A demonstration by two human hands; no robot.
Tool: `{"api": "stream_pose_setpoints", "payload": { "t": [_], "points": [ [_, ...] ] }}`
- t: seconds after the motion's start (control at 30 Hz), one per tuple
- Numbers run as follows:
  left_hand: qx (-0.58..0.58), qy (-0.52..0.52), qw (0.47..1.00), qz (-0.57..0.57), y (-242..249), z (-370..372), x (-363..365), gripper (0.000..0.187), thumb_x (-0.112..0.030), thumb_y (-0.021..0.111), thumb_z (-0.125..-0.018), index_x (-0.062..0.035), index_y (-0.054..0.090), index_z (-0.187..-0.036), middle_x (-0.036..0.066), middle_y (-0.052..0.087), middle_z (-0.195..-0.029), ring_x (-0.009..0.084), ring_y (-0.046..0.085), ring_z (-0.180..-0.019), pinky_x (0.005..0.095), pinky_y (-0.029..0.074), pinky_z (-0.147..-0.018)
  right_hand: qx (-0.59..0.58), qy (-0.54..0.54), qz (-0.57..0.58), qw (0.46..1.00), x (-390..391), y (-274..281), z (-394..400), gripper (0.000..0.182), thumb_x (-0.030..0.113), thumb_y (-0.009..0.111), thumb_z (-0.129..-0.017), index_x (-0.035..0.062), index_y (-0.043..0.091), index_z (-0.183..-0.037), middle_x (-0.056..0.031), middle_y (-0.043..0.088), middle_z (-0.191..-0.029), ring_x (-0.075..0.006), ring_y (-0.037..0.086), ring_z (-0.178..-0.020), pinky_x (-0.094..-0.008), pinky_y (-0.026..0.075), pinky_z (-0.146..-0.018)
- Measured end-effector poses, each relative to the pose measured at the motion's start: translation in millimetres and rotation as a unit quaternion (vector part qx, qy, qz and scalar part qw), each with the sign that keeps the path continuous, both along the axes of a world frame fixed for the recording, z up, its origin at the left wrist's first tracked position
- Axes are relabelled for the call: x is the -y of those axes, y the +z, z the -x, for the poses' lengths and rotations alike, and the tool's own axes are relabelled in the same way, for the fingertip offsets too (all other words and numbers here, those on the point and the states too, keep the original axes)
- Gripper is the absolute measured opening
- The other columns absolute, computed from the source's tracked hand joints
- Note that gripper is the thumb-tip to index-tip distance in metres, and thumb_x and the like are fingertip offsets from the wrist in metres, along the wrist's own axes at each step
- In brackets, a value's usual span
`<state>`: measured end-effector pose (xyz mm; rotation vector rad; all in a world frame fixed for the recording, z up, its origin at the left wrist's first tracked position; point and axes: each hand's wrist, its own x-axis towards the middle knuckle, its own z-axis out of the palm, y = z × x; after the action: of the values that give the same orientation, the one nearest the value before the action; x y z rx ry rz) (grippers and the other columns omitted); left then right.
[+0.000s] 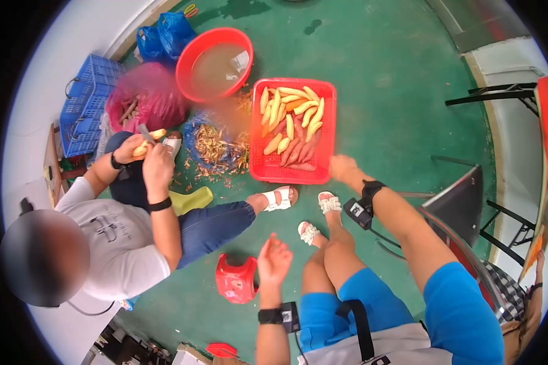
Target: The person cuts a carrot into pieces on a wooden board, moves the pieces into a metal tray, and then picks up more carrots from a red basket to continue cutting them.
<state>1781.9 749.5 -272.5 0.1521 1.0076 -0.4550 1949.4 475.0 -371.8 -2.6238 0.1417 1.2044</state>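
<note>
A red plastic basket (330,131) on the floor holds several peeled yellow sweet potatoes (275,107) and several unpeeled red-skinned ones (302,149). At its near right corner, my right hand (345,170) is closed at the rim, its fingertips partly hidden. My left hand (274,260) is raised above the floor beside my legs, fingers loosely bent and apart, with nothing visible in it. To the left, a seated person's hands (158,164) hold a partly peeled yellow root (141,149) and a grey tool (145,132), perhaps a peeler.
A red basin (184,67) of cloudy water stands behind a heap of peelings (216,149). Farther left are a pink bag (155,91) of roots and blue crates (91,91). A red stool (237,278) sits near my left hand; a metal-framed chair (460,207) stands right.
</note>
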Motion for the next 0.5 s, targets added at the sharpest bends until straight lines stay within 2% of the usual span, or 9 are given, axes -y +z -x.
{"api": "stream_pose_setpoints", "payload": {
  "t": [0.17,0.23,0.3,0.37,0.43,0.5],
  "points": [
    [0.005,0.075,0.986,0.151,-100,-64,61,0.023,-0.021,0.052,-0.086,-0.0101,0.058,-0.105,0.001,0.057,-0.081,0.0162,0.051,-0.076,0.0297,0.042,-0.067,0.108,0.061,0.035,0.992,4,-103,-68,0.025,0.02,0.05,-0.079,0.0049,0.059,-0.097,-0.018,0.061,-0.098,-0.0331,0.059,-0.092,-0.0434,0.047,-0.079],
    [0.001,0.066,0.986,0.15,-126,-84,66,0.021,-0.021,0.052,-0.086,-0.0101,0.059,-0.102,0.001,0.054,-0.078,0.0151,0.049,-0.073,0.0294,0.041,-0.066,0.148,0.091,0.054,0.983,0,-139,-100,0.026,0.022,0.051,-0.08,0.0049,0.057,-0.098,-0.0165,0.059,-0.102,-0.0323,0.058,-0.095,-0.0435,0.045,-0.081],
    [0.026,0.105,0.978,0.179,-156,-97,62,0.018,-0.019,0.051,-0.086,-0.0104,0.06,-0.099,0.0,0.05,-0.074,0.014,0.045,-0.07,0.0287,0.04,-0.065,0.229,0.076,0.053,0.969,-3,-180,-130,0.029,0.025,0.052,-0.08,0.0044,0.055,-0.101,-0.0167,0.059,-0.102,-0.0322,0.057,-0.096,-0.0441,0.044,-0.082],
    [0.018,0.133,0.981,0.141,-153,-115,61,0.015,-0.019,0.049,-0.087,-0.0105,0.058,-0.095,-0.002,0.045,-0.07,0.0128,0.041,-0.066,0.0276,0.037,-0.061,0.261,0.093,0.063,0.959,-11,-210,-159,0.032,0.025,0.053,-0.08,0.0042,0.053,-0.104,-0.017,0.058,-0.101,-0.0321,0.057,-0.095,-0.0445,0.044,-0.083],
    [0.127,0.157,0.972,0.121,-141,-120,56,0.014,-0.021,0.047,-0.088,-0.0109,0.056,-0.092,-0.003,0.042,-0.067,0.0121,0.039,-0.064,0.0269,0.033,-0.058,0.279,0.095,0.031,0.955,-23,-231,-175,0.035,0.027,0.054,-0.08,0.0038,0.05,-0.107,-0.0163,0.054,-0.107,-0.0303,0.054,-0.1,-0.0434,0.044,-0.083],
    [0.116,0.185,0.97,0.108,-143,-114,52,0.013,-0.021,0.047,-0.088,-0.0112,0.054,-0.09,-0.003,0.039,-0.065,0.0117,0.037,-0.062,0.0265,0.031,-0.056,0.32,0.131,0.037,0.938,-34,-263,-183,0.034,0.024,0.056,-0.078,0.0038,0.05,-0.105,-0.0158,0.054,-0.106,-0.0302,0.053,-0.101,-0.0426,0.044,-0.082]
  ]
}}
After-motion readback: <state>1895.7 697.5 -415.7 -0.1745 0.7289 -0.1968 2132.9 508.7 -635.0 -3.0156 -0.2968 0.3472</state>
